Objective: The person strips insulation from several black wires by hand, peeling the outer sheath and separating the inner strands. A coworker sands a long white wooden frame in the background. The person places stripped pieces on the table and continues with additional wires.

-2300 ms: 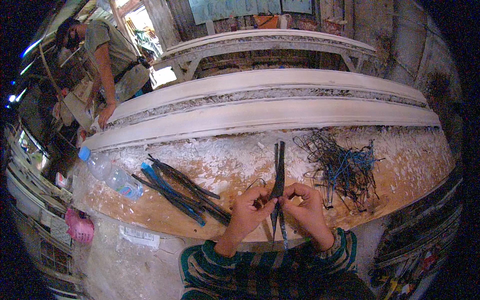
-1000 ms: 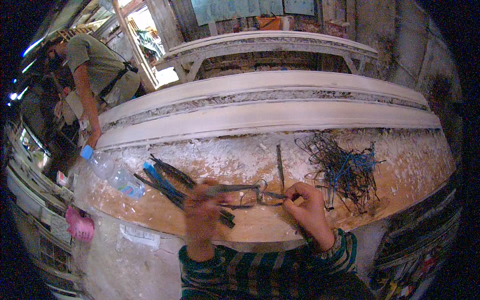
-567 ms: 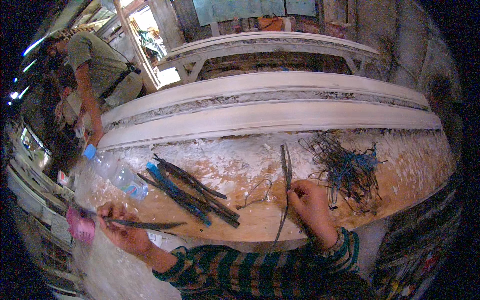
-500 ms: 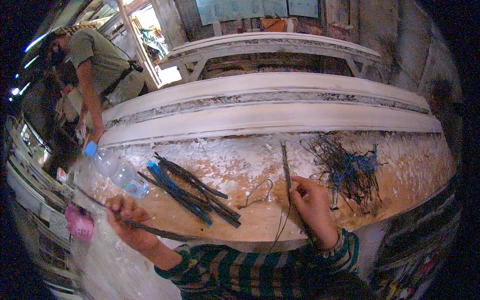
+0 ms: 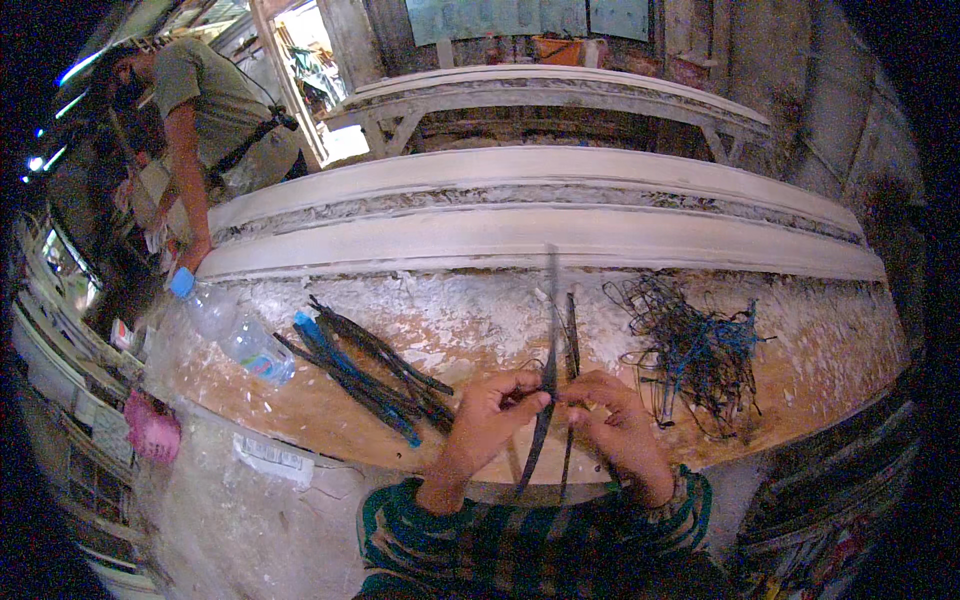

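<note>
Between thumb and forefinger, my left hand (image 5: 478, 430) pinches a long, narrow black strip (image 5: 543, 440) that stands up over the table's front edge, its upper end blurred. My right hand (image 5: 622, 425) is closed, with its fingertips against the strip's right side; what they grip there is too small to make out. A second dark strip (image 5: 572, 335) runs just beside and partly behind the right fingers. Left of my hands lies a bundle of black and blue strips (image 5: 365, 385). To the right is a tangled heap of thin black and blue strands (image 5: 700, 350).
A clear plastic bottle with a blue cap (image 5: 235, 335) lies at the left of the worktable (image 5: 310, 410). Long white-coated boards (image 5: 540, 235) extend across behind it. A person (image 5: 205, 120) leans in at the far left. A pink object (image 5: 152, 428) is beyond the left edge.
My left hand has moved right from the table's left edge, bringing the black strip upright beside my right hand. My right fingers have shifted from the second strip toward it.
</note>
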The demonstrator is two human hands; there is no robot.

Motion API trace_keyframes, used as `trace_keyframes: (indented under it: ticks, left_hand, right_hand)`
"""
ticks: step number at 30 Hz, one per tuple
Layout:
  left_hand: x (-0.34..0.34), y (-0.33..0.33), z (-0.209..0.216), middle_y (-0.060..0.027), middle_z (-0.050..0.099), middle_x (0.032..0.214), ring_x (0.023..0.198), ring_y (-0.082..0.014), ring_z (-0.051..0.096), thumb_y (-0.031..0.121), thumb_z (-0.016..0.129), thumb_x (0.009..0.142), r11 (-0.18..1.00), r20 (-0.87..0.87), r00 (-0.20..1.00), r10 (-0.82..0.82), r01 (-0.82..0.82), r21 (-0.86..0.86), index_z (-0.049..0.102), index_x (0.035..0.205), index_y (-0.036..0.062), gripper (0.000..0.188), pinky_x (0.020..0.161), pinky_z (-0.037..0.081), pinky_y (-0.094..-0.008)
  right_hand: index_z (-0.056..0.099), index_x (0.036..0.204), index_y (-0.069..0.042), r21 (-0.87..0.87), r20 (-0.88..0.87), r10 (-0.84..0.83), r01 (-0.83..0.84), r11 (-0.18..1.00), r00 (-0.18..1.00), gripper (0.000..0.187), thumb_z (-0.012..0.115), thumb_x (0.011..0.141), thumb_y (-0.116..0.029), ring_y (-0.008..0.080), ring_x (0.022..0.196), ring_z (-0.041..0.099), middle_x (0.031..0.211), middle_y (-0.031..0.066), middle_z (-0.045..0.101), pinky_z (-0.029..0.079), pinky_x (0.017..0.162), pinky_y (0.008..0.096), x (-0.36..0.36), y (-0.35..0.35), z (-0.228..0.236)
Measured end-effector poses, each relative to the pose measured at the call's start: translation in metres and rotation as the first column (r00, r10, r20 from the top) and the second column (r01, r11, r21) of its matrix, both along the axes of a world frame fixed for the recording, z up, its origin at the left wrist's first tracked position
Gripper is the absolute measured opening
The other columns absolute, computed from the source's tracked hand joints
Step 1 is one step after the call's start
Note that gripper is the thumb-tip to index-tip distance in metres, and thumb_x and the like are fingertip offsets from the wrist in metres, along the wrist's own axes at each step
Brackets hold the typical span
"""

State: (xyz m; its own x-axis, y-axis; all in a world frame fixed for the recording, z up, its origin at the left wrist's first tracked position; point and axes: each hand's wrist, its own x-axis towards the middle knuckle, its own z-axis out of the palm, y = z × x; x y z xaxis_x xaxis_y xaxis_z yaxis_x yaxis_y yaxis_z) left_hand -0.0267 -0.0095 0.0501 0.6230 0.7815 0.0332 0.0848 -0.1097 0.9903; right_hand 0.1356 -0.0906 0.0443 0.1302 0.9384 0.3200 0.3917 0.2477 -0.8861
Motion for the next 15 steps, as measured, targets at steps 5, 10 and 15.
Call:
trace_keyframes:
  ticks: [5, 10, 15]
  left_hand:
    - [0.0048, -0.0053, -0.0069, -0.0022, 0.062, 0.082, 0.072, -0.0071, 0.054, 0.007, 0.062, 0.078, 0.996, 0.082, 0.997, 0.007, -0.014, 0.084, 0.061, 0.092, 0.0006, 0.016, 0.063, 0.043, -0.0215]
    - [0.0033, -0.0085, -0.0010, -0.0017, 0.062, 0.083, 0.072, -0.0071, 0.054, 0.008, 0.063, 0.078, 0.992, 0.016, 1.000, -0.010, 0.008, 0.123, 0.063, 0.091, 0.0010, 0.015, 0.063, 0.043, -0.0208]
    - [0.0041, -0.0079, -0.0049, -0.0023, 0.062, 0.081, 0.071, -0.0075, 0.054, 0.010, 0.065, 0.077, 0.990, -0.005, 1.000, -0.012, 0.012, 0.142, 0.063, 0.091, 0.0007, 0.017, 0.062, 0.043, -0.0209]
  right_hand:
    - [0.062, 0.081, -0.002, -0.118, -0.210, 0.006, -0.031, 0.993, 0.978, 0.012, 0.065, 0.072, -0.007, 0.0169, 0.083, 0.054, 0.082, 0.0070, 0.058, 0.040, 0.077, 0.0283, -0.0019, -0.0022, 0.0028]
    - [0.061, 0.075, -0.002, -0.064, -0.247, -0.009, -0.008, 0.998, 0.969, 0.007, 0.066, 0.070, -0.005, 0.0151, 0.078, 0.053, 0.078, 0.0056, 0.057, 0.039, 0.074, 0.0268, -0.0007, -0.0016, -0.0013]
    - [0.059, 0.070, -0.002, -0.001, -0.188, -0.004, 0.004, 1.000, 0.982, 0.007, 0.066, 0.068, -0.005, 0.0147, 0.076, 0.053, 0.076, 0.0051, 0.056, 0.039, 0.071, 0.0260, 0.0000, 0.0006, -0.0032]
